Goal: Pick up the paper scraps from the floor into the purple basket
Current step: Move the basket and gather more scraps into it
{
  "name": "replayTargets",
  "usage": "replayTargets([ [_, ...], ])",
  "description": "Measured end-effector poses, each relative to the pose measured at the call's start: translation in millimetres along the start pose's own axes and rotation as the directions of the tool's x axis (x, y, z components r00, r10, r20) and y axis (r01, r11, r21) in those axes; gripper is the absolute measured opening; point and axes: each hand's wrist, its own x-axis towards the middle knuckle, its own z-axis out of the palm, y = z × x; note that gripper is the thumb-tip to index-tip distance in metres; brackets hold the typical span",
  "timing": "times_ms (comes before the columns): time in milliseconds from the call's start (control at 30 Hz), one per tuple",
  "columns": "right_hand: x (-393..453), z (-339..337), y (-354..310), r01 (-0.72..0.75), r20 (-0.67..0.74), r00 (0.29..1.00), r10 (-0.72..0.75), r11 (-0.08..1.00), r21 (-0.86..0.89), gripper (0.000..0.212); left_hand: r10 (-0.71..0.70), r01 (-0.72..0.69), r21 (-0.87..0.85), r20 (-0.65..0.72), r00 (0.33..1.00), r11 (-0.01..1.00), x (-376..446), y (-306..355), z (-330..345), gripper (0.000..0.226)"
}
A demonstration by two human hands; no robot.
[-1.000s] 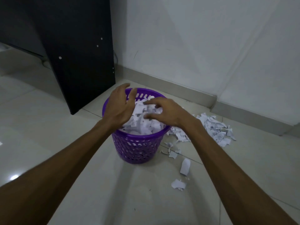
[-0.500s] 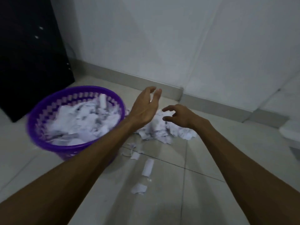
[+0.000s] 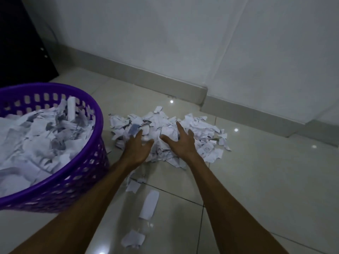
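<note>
A purple basket [image 3: 86,173] with a perforated wall stands at the left, heaped with white paper scraps. To its right a pile of torn paper scraps [image 3: 165,125] lies on the tiled floor near the wall. My left hand [image 3: 136,148] is spread open over the pile's near left side. Over the pile's middle, my right hand [image 3: 181,143] has its fingers apart. Neither hand holds anything. Loose scraps lie nearer to me: a long strip [image 3: 149,204], a small piece [image 3: 133,186] and another piece [image 3: 133,239].
A white wall with a grey skirting board [image 3: 156,79] runs behind the pile and steps forward at the right. A dark cabinet [image 3: 22,43] stands at the far left behind the basket. Glossy floor tiles [image 3: 266,180] stretch to the right.
Both hands left the basket, swung right and came down onto the floor pile with fingers spread. The view turned right, so the basket now sits at the left edge.
</note>
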Motion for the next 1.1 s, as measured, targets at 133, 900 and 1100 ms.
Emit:
replayTargets([
  [133, 1.1, 19.1, 8.5, 0.133, -0.057, 0.989, -0.133, 0.991, 0.000, 0.081, 0.013, -0.012, -0.071, 0.022, 1.000, 0.997, -6.1, 4.5, 14.5, 0.063],
  [900, -78.6, -116.1, -70.8, 0.209, -0.128, 0.961, -0.245, 0.948, -0.240, 0.057, 0.252, -0.244, -0.123, 0.058, 0.966, 0.962, -67.3, 98.1, -37.5, 0.057],
  [1100, -98.0, -144.3, -133.3, 0.262, -0.109, 0.950, -0.291, 0.938, -0.227, 0.064, 0.323, -0.305, -0.205, 0.057, 0.945, 0.930, -87.1, 118.4, -73.9, 0.057],
])
